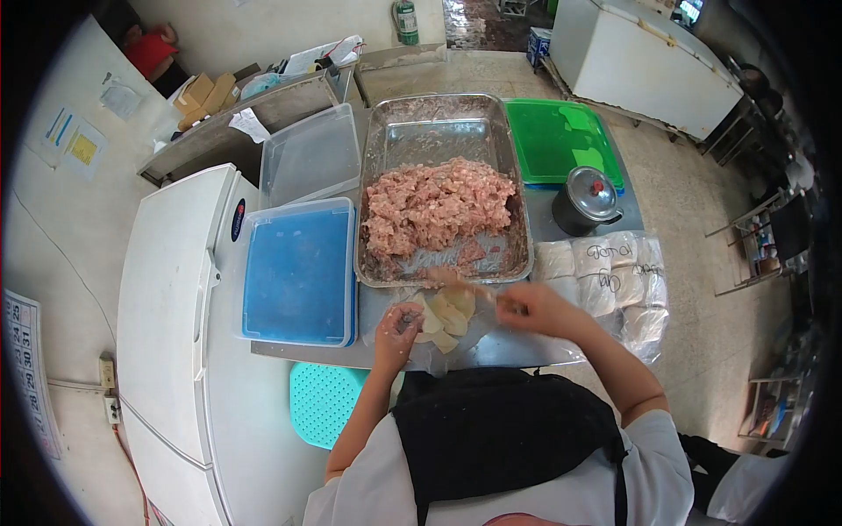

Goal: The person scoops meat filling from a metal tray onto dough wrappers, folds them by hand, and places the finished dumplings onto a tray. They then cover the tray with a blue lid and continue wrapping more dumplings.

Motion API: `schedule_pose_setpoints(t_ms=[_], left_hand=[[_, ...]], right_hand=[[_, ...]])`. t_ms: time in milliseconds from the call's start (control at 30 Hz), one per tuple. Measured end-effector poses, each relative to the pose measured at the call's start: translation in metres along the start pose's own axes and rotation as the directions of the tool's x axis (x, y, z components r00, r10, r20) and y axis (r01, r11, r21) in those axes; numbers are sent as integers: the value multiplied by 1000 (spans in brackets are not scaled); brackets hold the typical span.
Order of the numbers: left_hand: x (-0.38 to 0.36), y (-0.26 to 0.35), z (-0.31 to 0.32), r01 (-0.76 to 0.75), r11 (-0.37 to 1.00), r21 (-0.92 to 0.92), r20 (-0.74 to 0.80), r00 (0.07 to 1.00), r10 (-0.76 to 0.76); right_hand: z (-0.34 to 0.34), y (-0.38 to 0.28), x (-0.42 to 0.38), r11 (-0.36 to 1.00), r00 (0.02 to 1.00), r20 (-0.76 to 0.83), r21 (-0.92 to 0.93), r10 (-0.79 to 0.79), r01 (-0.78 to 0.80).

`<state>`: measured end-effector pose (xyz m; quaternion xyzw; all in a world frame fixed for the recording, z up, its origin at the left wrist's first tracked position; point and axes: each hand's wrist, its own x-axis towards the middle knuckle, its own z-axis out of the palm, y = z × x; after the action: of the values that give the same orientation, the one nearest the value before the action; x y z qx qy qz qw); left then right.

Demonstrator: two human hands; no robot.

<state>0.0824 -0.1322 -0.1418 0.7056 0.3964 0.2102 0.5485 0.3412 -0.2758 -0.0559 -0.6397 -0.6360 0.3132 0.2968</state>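
My right hand (531, 309) is closed around the handle of a wooden spatula (474, 287). Its blurred far end, which seems to carry some meat, is beside the near rim of a metal tray (456, 131). Ground meat mixture (438, 206) is heaped in the tray's middle and near part. Pale, thin dough wrappers (449, 320) lie overlapped on the table between my hands. At their left edge, my left hand (399, 331) has curled fingers with the thumb brought in. What it holds, if anything, is too small to make out.
Left of the tray are a blue-filled plastic container (296, 273) and a clear lid (311, 153). To the right stand a green-lidded container (561, 140), a lidded pot (588, 202) and bagged wrapped stacks (605, 280). A white freezer (175, 307) borders the left side.
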Motion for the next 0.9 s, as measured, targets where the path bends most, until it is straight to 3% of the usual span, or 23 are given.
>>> schedule_pose_setpoints(t_ms=[33,67,100,133,200,233,333,400,433,467,500,533,567,600,633,667,700,733,767,833,900], left_hand=[[1,2,-2,-25,996,-86,-6,1000,25],[3,6,-2,-26,996,-83,-9,1000,25],[4,10,-1,-263,919,293,-70,953,296],[5,12,1,-412,658,630,-25,836,548],[12,3,12,-472,700,536,55,847,529],[15,4,19,-517,738,434,142,848,511],[27,18,52,-544,653,528,198,826,528],[39,-15,66,-539,601,590,221,824,522],[42,-18,67,-530,544,650,247,825,509],[41,-21,65,-530,543,651,241,823,514],[36,-8,56,-500,617,609,216,852,477],[32,2,47,-464,685,561,195,879,436],[30,4,39,-465,685,561,193,878,438],[26,5,31,-499,729,468,95,849,520],[23,6,22,-540,756,371,-11,811,585],[18,11,14,-542,754,371,-11,809,587],[13,16,6,-441,864,243,-95,876,474],[12,18,-1,-330,939,100,-162,925,342],[12,16,-6,-330,939,99,-166,925,343],[9,8,-15,-116,937,-329,-151,986,69],[9,4,-20,-97,947,-307,-87,993,74]], right_hand=[[-8,-3,11,995,989,-110,7,-95,96],[-17,-10,26,999,992,-123,27,-24,28],[-26,-14,39,998,990,-132,47,47,-41],[-27,1,54,998,991,-130,45,43,-38],[-18,39,81,956,935,-308,-279,-174,87],[-19,38,82,955,934,-308,-283,-178,88],[-30,35,86,926,951,-270,-374,-154,44],[-50,30,88,905,998,-56,-425,-1,-23],[-58,28,86,902,999,-51,-430,-4,-18],[-67,27,83,834,999,-28,-551,15,-29],[-72,27,82,750,999,-11,-660,40,-37],[-73,28,81,748,999,-11,-662,39,-36],[-71,31,80,663,992,-50,-740,117,-115],[-66,34,78,565,977,-98,-803,190,-190],[-49,39,71,564,977,-100,-803,190,-192],[-24,46,60,622,997,-35,-780,70,-71],[-13,38,57,660,998,26,-749,-56,57],[-15,32,59,656,998,27,-752,-60,60],[-18,26,58,611,999,45,-790,-26,51],[-24,19,63,567,998,62,-823,12,44],[-38,21,77,566,998,-55,-824,-42,-22]])
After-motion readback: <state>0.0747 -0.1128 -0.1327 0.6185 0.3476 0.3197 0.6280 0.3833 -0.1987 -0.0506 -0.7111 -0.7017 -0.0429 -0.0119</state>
